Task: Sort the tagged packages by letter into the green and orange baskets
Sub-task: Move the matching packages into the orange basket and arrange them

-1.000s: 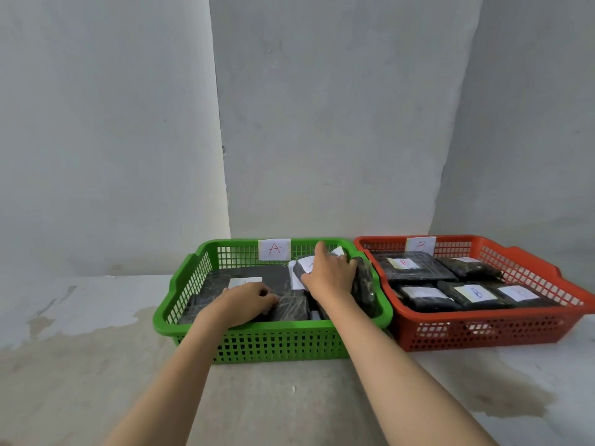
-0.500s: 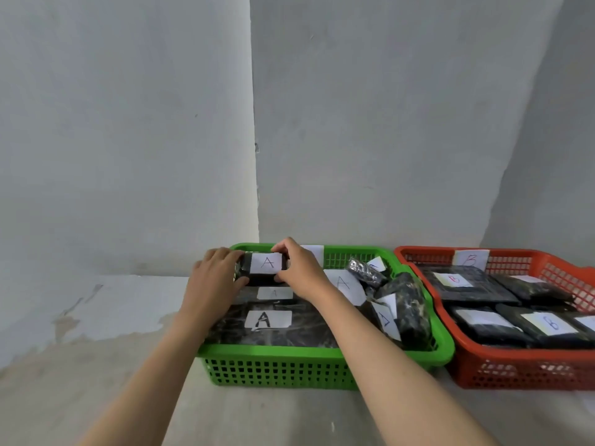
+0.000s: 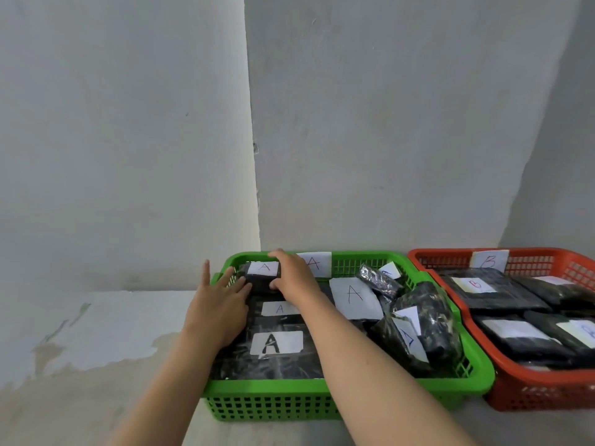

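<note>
Your two forearms reach forward from the bottom edge over the green basket [image 3: 347, 389], which sits on the pale, stained floor [image 3: 80, 365] against a grey wall [image 3: 386, 123]. Nearest you inside it lies a flat dark package with a bold A tag [image 3: 277, 342], and behind that another with a smaller A tag [image 3: 280, 309]. To the right, several dark packages [image 3: 425, 320] lean on edge against the basket's right wall, their white tags showing, one large tag [image 3: 354, 297] marked A.

Your left hand [image 3: 219, 310] lies over the basket's left side with fingers spread and straight, the fingertips touching the left end of a small package [image 3: 262, 275] at the far left corner. Your right hand [image 3: 294, 278] curls its grip round the right end of that same small package, thumb below and fingers over the top; its A tag faces you. Behind it, an A label [image 3: 314, 263] hangs on the far rim.

Just beside, to the right, the orange basket [image 3: 531, 394] holds flat dark packages, one tagged B [image 3: 475, 284], with a B label [image 3: 489, 260] on its far rim.
</note>
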